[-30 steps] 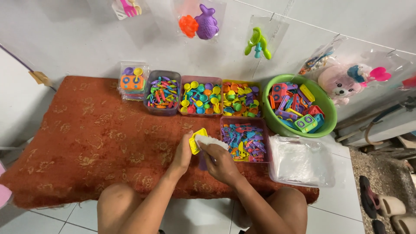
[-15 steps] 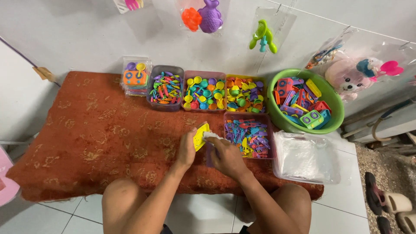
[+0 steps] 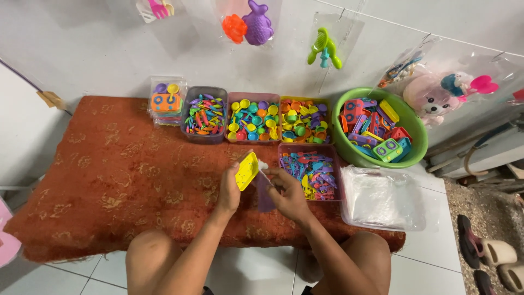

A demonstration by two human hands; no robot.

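Holding a yellow tray [image 3: 246,170] tilted on edge at the centre of the frame, the left hand [image 3: 229,188] has its fingers closed round the tray's lower end, long axis running up and to the right. The right hand [image 3: 286,191] sits just beside it, fingers pinched on a clear bag [image 3: 264,188] whose mouth meets the tray's right edge. Both hover over the red desk [image 3: 109,175], left of the box of purple pieces [image 3: 311,172].

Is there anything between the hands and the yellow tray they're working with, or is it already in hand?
Nothing visible stands between them. The left hand already holds the yellow tray tilted on edge above the red cloth. The right hand holds a clear bag right against the tray. The nearest bin of small toys sits just past the right hand.
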